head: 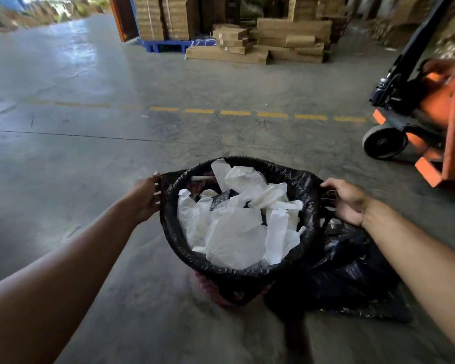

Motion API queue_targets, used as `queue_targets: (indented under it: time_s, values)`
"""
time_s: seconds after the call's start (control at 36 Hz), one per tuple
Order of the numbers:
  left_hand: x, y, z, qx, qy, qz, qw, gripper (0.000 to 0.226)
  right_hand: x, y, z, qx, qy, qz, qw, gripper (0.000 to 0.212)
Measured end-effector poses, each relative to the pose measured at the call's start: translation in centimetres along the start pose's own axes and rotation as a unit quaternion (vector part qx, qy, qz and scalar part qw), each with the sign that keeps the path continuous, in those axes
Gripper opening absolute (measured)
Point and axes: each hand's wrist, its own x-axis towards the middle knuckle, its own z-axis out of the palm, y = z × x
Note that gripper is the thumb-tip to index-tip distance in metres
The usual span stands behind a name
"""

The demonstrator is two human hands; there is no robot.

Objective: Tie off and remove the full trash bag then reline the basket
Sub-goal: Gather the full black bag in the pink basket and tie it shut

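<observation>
Black plastic trash bag (305,187), shiny and crinkled, sits in a round basket (216,292) on the grey concrete floor (90,153), low in the middle of the head view. Only a bit of the basket's reddish side shows under the bag. The bag's edge is folded over the basket's rim, and its wide mouth opens up toward the camera. The basket stands up tall, with its long way going up and down, and leans a little.

White crumpled paper (237,232) fills the bag up to the top.

The left hand (145,198) is on the left edge of the bag, fingers curled and pinching the black plastic. The right hand (348,200) is on the right edge, fingers bent over the plastic and gripping it.

Another loose black plastic bag (352,271) lies on the floor, touching the basket on its right side.

Far back are stacks of brown cardboard (286,40). An orange pallet truck with a grey wheel (431,122) stands to the right, well apart from the basket. A broken yellow line (234,112) runs across the floor.
</observation>
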Motion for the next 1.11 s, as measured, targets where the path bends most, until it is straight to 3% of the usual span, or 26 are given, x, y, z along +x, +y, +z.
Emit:
queue_targets:
  time_s: [0.08, 0.19, 0.25, 0.31, 0.36, 0.42, 0.44, 0.5, 0.61, 0.69, 0.75, 0.81, 0.83, 0.92, 0.97, 1.08, 1.11]
  values:
    - [0.7, 0.4, 0.1, 0.064, 0.040, 0.036, 0.997, 0.035, -0.2, -0.1, -0.2, 0.029, 0.014, -0.008, 0.999, 0.020]
    - [1.0, 0.7, -0.2, 0.213, 0.111, 0.105, 0.965, 0.033, -0.6, -0.5, 0.1, 0.034, 0.026, -0.010, 0.999, 0.015]
    - [0.6, 0.8, 0.1, 0.239, 0.067, 0.078, 0.966, 0.043, -0.9, -0.9, 0.6, 0.020, 0.011, -0.008, 1.000, 0.023]
    - [-0.8, 1.0, 0.0, 0.247, -0.014, -0.028, 0.968, 0.060, -1.2, -1.3, 1.3, -0.036, -0.011, 0.002, 0.999, 0.038]
    - [-1.0, 0.6, -0.6, 0.242, -0.072, -0.083, 0.964, 0.077, -1.5, -1.5, 2.1, -0.097, -0.003, 0.007, 0.995, 0.052]
    - [-0.7, 0.3, -0.8, 0.264, -0.063, -0.064, 0.960, 0.083, -1.2, -1.8, 2.2, -0.131, 0.043, -0.006, 0.990, 0.040]
    - [-0.9, 0.2, -1.0, 0.284, -0.036, -0.037, 0.957, 0.075, -1.2, -1.9, 2.2, -0.154, 0.067, -0.017, 0.986, 0.025]
    - [-0.6, 0.1, -1.5, 0.294, 0.008, 0.000, 0.956, 0.059, -1.3, -2.4, 1.8, -0.174, 0.097, -0.028, 0.980, 0.028]
    - [0.0, 1.0, -2.7, 0.225, -0.052, -0.035, 0.972, 0.059, -1.4, -3.0, 0.5, -0.101, 0.011, 0.003, 0.995, 0.010]
    - [0.8, 2.1, -2.2, 0.214, -0.047, -0.043, 0.975, 0.040, -1.3, -3.8, 0.8, -0.095, -0.025, 0.034, 0.995, 0.013]
    - [1.1, 3.0, -1.1, 0.223, -0.027, -0.038, 0.974, 0.039, -0.7, -4.4, 1.9, -0.122, -0.019, 0.040, 0.992, 0.014]
    - [1.2, 3.9, 0.2, 0.245, -0.022, -0.034, 0.969, 0.040, 0.5, -4.8, 2.9, -0.182, -0.003, 0.043, 0.982, 0.043]
    - [1.0, 4.5, 0.9, 0.259, -0.013, -0.024, 0.965, 0.041, 1.0, -5.2, 3.5, -0.211, 0.026, 0.036, 0.976, 0.052]
    - [1.1, 5.8, 3.1, 0.272, 0.013, 0.015, 0.962, 0.042, 0.4, -6.5, 6.3, -0.249, 0.088, -0.036, 0.964, 0.032]
    - [1.0, 6.3, 4.6, 0.261, 0.008, 0.037, 0.965, 0.038, 0.7, -7.3, 7.5, -0.240, 0.120, -0.068, 0.961, 0.033]
    - [-0.3, 6.8, 6.4, 0.200, -0.029, 0.121, 0.972, 0.012, 1.0, -7.7, 8.5, -0.203, 0.105, -0.138, 0.964, 0.005]
    - [-0.7, 6.9, 6.2, 0.171, -0.039, 0.146, 0.974, 0.004, 1.0, -7.7, 8.3, -0.201, 0.091, -0.155, 0.963, 0.010]
